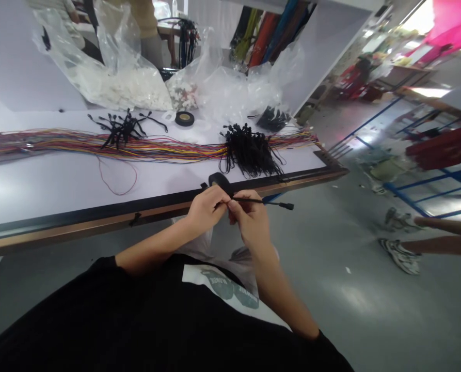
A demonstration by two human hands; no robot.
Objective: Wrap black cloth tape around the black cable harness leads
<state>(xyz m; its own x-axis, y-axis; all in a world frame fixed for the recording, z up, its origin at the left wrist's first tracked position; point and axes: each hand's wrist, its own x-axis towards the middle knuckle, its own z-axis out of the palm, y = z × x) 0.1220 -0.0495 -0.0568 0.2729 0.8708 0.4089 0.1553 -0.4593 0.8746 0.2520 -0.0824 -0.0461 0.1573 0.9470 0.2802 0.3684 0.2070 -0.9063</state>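
The black cable [269, 203] is pinched by the fingertips of the left hand [206, 211] and right hand [253, 219]. Its long axis is pointed toward three o'clock, with its plug [287, 206] set nearer the right hand. At eleven o'clock, the tape roll [221, 181] is seen beside the fingers; whether it is gripped cannot be told.

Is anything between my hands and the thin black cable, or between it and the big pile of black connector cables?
Nothing visible: your right hand holds the cable, your left hand touching it. Between it and the pile, only the bench's dark front edge shows; the black tape roll sits to the left.
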